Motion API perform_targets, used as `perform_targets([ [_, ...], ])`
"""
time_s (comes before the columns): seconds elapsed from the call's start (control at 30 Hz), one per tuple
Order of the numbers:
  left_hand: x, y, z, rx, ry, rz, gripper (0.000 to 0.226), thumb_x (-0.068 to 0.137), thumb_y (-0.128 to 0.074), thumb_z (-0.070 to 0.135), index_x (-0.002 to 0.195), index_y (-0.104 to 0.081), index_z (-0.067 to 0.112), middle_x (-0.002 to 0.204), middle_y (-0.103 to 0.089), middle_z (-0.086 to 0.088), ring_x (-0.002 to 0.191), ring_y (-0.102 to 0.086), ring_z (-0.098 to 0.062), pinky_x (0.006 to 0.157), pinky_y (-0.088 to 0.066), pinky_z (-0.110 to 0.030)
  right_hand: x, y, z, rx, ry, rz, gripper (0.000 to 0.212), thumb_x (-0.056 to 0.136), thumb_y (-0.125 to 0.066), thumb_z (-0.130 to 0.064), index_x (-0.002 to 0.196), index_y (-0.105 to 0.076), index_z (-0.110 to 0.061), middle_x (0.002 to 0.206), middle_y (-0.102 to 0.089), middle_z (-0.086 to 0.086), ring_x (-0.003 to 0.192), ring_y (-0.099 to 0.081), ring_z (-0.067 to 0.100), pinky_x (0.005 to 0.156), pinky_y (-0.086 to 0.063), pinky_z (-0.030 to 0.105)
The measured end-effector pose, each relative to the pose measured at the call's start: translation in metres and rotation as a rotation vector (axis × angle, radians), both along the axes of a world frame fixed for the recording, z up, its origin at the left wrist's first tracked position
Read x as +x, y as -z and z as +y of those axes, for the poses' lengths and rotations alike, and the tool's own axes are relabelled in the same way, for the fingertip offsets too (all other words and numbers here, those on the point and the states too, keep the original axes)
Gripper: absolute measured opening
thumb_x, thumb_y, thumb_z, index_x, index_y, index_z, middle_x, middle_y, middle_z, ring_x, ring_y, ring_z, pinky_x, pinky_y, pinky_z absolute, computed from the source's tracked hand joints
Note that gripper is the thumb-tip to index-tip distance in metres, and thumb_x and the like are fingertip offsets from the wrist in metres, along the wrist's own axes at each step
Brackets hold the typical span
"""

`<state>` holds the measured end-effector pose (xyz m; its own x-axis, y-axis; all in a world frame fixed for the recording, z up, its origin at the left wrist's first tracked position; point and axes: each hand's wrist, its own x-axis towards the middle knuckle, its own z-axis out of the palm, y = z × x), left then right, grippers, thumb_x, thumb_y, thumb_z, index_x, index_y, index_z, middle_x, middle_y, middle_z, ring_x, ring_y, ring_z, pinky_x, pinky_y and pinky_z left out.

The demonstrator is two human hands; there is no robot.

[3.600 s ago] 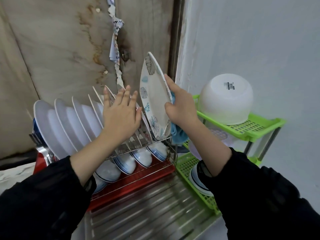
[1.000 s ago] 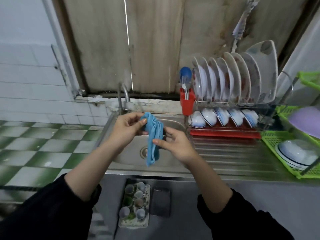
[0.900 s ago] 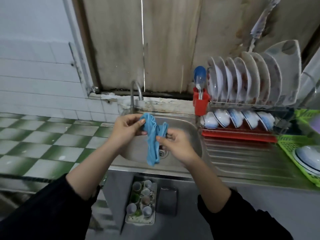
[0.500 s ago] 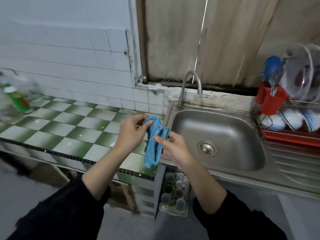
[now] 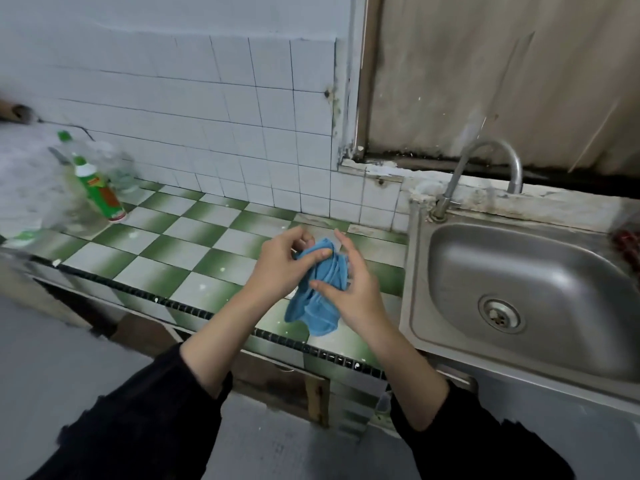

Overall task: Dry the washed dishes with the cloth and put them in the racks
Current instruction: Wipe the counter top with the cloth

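A bunched blue cloth (image 5: 322, 289) hangs between both my hands above the green-and-white checked counter (image 5: 166, 251). My left hand (image 5: 284, 265) pinches its upper edge with thumb and fingers. My right hand (image 5: 349, 289) holds the cloth's right side, thumb pressed into the folds and fingers reaching up behind it. The lower end of the cloth dangles free near the counter's front edge. No dishes show; only a red sliver of the dish rack (image 5: 628, 239) appears at the far right.
A steel sink (image 5: 519, 292) with a curved tap (image 5: 485, 168) lies right of my hands. A green dish-soap bottle (image 5: 100, 192) and a clear bottle (image 5: 62, 188) stand at the counter's left end. White tiles back the counter.
My view and both hands have swung left, from the dish rack past the sink to the checked counter. Both hands keep holding the blue cloth and have gathered it closer.
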<state>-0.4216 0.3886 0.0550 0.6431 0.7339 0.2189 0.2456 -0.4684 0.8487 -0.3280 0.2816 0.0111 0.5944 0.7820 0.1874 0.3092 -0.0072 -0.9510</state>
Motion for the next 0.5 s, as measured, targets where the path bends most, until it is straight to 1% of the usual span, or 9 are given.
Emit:
perform_targets([
  [0.1,0.001,0.005,0.017,-0.051,0.036,0.037,0.024,0.075,-0.083,0.027,0.070,-0.060,0.023,0.069,-0.057,0.003,0.056,-0.044,-0.008,0.055,-0.039,-0.021,0.006,0.001,0.014,0.000,-0.002,0.000,0.077,0.074,-0.083,-0.009,0.120,-0.047,-0.058,0.121,-0.061,-0.012,0.114,-0.059,0.010,0.100,-0.050,0.035],
  [0.17,0.001,0.004,0.027,-0.107,0.090,0.075,0.024,0.067,-0.088,0.027,0.073,-0.065,0.025,0.073,-0.061,0.002,0.060,-0.051,-0.010,0.059,-0.044,-0.025,0.013,-0.003,0.022,-0.028,-0.008,0.078,0.064,0.071,-0.083,-0.003,0.111,-0.055,-0.045,0.103,-0.060,-0.018,0.101,-0.062,0.013,0.090,-0.054,0.033],
  [0.2,0.001,0.004,0.032,-0.146,0.120,0.081,0.024,0.065,-0.090,0.023,0.076,-0.068,0.023,0.074,-0.063,0.001,0.062,-0.054,-0.012,0.060,-0.048,-0.027,0.017,-0.004,0.027,-0.037,0.007,0.105,0.059,0.070,-0.083,-0.001,0.104,-0.057,-0.041,0.097,-0.060,-0.017,0.096,-0.064,0.017,0.084,-0.056,0.035],
  [0.27,0.002,0.002,0.041,-0.231,0.162,0.054,0.022,0.067,-0.087,0.008,0.078,-0.069,0.016,0.073,-0.064,-0.003,0.058,-0.058,-0.010,0.055,-0.052,-0.024,0.024,-0.004,0.036,-0.030,0.045,0.094,0.053,0.068,-0.083,0.000,0.090,-0.054,-0.039,0.095,-0.061,-0.014,0.091,-0.064,0.022,0.077,-0.056,0.036],
  [0.3,0.003,0.000,0.046,-0.239,0.157,0.054,0.021,0.068,-0.084,0.003,0.079,-0.069,0.012,0.072,-0.064,-0.004,0.055,-0.058,-0.008,0.053,-0.051,-0.021,0.029,-0.004,0.041,-0.017,0.063,0.058,0.050,0.068,-0.083,0.000,0.084,-0.053,-0.038,0.095,-0.060,-0.013,0.090,-0.063,0.020,0.077,-0.054,0.033],
  [0.33,0.005,-0.001,0.051,-0.224,0.145,0.068,0.020,0.068,-0.084,0.002,0.080,-0.069,0.010,0.072,-0.063,-0.006,0.053,-0.057,-0.008,0.052,-0.049,-0.020,0.032,-0.004,0.047,-0.003,0.077,0.003,0.049,0.067,-0.083,-0.001,0.079,-0.051,-0.036,0.096,-0.060,-0.010,0.091,-0.060,0.015,0.079,-0.051,0.024],
  [0.4,0.009,-0.001,0.063,-0.162,0.113,0.116,0.021,0.067,-0.086,0.007,0.076,-0.068,0.011,0.069,-0.061,-0.006,0.054,-0.054,-0.009,0.052,-0.046,-0.023,0.041,-0.004,0.057,0.008,0.082,-0.132,0.049,0.064,-0.084,-0.002,0.073,-0.049,-0.034,0.102,-0.058,-0.006,0.095,-0.050,0.003,0.080,-0.034,0.003],
  [0.43,0.012,-0.001,0.069,-0.125,0.100,0.140,0.023,0.066,-0.088,0.010,0.073,-0.066,0.014,0.067,-0.060,-0.005,0.056,-0.052,-0.010,0.054,-0.044,-0.025,0.047,-0.005,0.062,0.025,0.075,-0.188,0.047,0.063,-0.085,-0.003,0.072,-0.050,-0.032,0.103,-0.056,-0.004,0.098,-0.046,0.004,0.081,-0.028,0.000],
  [0.5,0.019,-0.002,0.081,-0.082,0.100,0.172,0.026,0.066,-0.088,0.012,0.069,-0.063,0.018,0.068,-0.060,-0.003,0.063,-0.052,-0.013,0.059,-0.041,-0.027,0.060,-0.007,0.073,0.038,0.061,-0.257,0.041,0.063,-0.086,-0.004,0.075,-0.057,-0.030,0.101,-0.054,-0.007,0.099,-0.038,0.008,0.082,-0.024,-0.001],
])
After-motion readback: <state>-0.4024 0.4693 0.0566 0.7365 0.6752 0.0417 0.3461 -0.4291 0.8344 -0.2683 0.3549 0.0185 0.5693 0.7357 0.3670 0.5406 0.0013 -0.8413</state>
